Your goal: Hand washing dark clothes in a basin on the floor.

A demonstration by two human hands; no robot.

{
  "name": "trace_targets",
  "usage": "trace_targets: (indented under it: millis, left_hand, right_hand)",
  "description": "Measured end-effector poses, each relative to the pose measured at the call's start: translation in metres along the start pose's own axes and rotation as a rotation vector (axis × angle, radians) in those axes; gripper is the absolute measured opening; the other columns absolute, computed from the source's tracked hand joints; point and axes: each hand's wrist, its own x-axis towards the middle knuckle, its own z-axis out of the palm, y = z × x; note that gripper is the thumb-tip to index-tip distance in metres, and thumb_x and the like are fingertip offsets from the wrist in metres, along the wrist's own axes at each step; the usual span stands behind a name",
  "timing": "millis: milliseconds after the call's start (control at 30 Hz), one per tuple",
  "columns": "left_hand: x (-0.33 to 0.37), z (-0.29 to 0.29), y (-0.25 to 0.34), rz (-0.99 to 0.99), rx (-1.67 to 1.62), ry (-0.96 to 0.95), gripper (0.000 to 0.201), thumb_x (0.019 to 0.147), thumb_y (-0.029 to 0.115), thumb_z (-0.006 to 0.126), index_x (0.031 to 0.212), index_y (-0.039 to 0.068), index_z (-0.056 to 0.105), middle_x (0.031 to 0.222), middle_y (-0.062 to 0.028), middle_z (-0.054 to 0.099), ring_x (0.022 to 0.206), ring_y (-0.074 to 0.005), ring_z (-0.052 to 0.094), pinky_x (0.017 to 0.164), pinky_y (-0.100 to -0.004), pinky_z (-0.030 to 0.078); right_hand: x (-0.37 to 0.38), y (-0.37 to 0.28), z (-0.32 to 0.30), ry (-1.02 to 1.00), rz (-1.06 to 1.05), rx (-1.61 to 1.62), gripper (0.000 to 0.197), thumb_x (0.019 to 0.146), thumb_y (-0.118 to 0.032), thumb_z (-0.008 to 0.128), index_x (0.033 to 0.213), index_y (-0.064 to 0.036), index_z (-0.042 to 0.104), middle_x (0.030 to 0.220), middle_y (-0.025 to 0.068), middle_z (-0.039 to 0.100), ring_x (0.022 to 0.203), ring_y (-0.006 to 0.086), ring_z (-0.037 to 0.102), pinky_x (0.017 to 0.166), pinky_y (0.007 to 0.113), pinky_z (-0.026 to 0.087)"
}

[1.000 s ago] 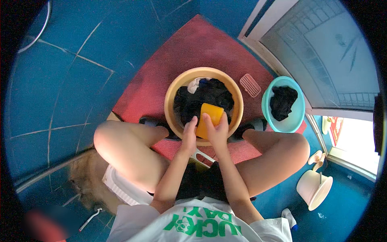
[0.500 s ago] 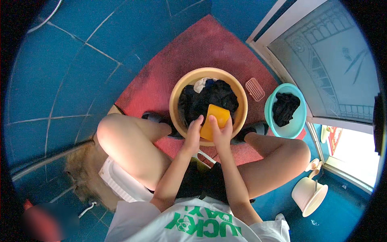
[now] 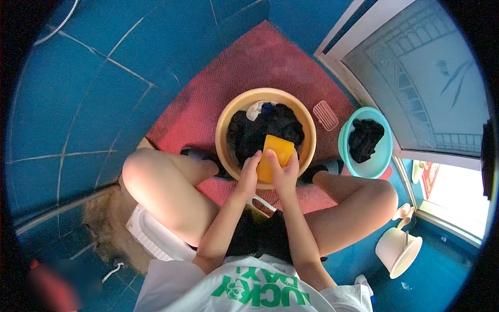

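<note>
Both hands hold a smooth, yellow-orange rectangular slab (image 3: 279,148) over the near side of a round, tan basin (image 3: 228,106). My left hand (image 3: 249,176) grips its left edge. My right hand (image 3: 286,169) clasps the right side, with the thumb lying across the top face. The fingers underneath are hidden. Dark wet-looking clothes (image 3: 254,130) fill the basin, and a small white cloth (image 3: 254,111) lies among them near the far rim. My feet, in dark slippers, rest on either side of the basin.
A pink slatted soap dish (image 3: 325,115) lies on the red mat (image 3: 234,62), right of the basin. Beyond it stands a turquoise basin (image 3: 382,166) holding a black garment (image 3: 366,140). A white bucket (image 3: 390,249) and a sliding door (image 3: 416,88) are farther right; blue tiled walls (image 3: 78,99) rise left.
The view has shifted slightly, so everything sits a little farther left. Both hands keep hold of the slab, which stays in nearly the same place over the basin.
</note>
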Motion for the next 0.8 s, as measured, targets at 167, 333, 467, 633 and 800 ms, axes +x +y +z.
trace_targets:
  millis: [167, 333, 467, 633, 800]
  left_hand:
    - [0.006, 0.001, -0.008, 0.2, 0.036, 0.057, 0.042, 0.085, 0.042, 0.044, 0.095, 0.002, 0.052, 0.093, -0.0095, 0.055, 0.085, -0.0182, 0.053, 0.079, -0.0316, 0.039]
    - [-0.026, 0.028, 0.023, 0.23, 0.574, 0.201, 0.047, 0.087, 0.044, 0.041, 0.08, -0.002, 0.049, 0.082, -0.0112, 0.049, 0.077, -0.0173, 0.046, 0.071, -0.0316, 0.036]
    - [-0.026, 0.03, 0.018, 0.33, 0.699, 0.103, 0.053, 0.089, 0.042, 0.037, 0.063, -0.004, 0.044, 0.062, -0.012, 0.044, 0.063, -0.0228, 0.044, 0.061, -0.0357, 0.034]
    - [-0.025, 0.034, 0.015, 0.457, 0.785, 0.002, 0.056, 0.09, 0.039, 0.036, 0.056, -0.006, 0.044, 0.049, -0.0126, 0.045, 0.054, -0.0321, 0.048, 0.057, -0.0419, 0.034]
    - [-0.009, 0.027, -0.001, 0.617, 0.702, 0.156, 0.042, 0.09, 0.03, 0.04, 0.077, -0.007, 0.053, 0.075, -0.021, 0.055, 0.071, -0.0316, 0.053, 0.067, -0.0389, 0.038]
  right_hand:
    - [0.006, 0.026, -0.013, 0.062, 0.036, -0.081, 0.022, 0.081, -0.017, 0.06, 0.095, -0.0021, 0.051, 0.08, 0.0023, 0.056, 0.068, 0.0091, 0.054, 0.06, 0.021, 0.045]
    - [0.011, 0.006, -0.018, -0.038, 0.542, 0.618, 0.03, 0.085, -0.038, 0.05, 0.087, -0.008, 0.054, 0.072, 0.0015, 0.056, 0.063, 0.0113, 0.055, 0.061, 0.033, 0.046]
    - [0.022, 0.019, -0.032, -0.244, 0.764, 1.058, 0.035, 0.083, -0.05, 0.045, 0.078, -0.0174, 0.055, 0.061, -0.0036, 0.055, 0.051, 0.0121, 0.054, 0.076, 0.05, 0.043]
    - [0.027, 0.021, -0.028, -0.217, 0.754, 1.264, 0.038, 0.083, -0.051, 0.045, 0.07, -0.0167, 0.054, 0.055, -0.0042, 0.049, 0.045, 0.0107, 0.048, 0.057, 0.027, 0.045]
    - [0.028, 0.006, -0.029, -0.04, 0.6, 1.261, 0.037, 0.084, -0.049, 0.045, 0.075, -0.0136, 0.05, 0.06, -0.0041, 0.046, 0.05, 0.0087, 0.044, 0.045, 0.022, 0.037]
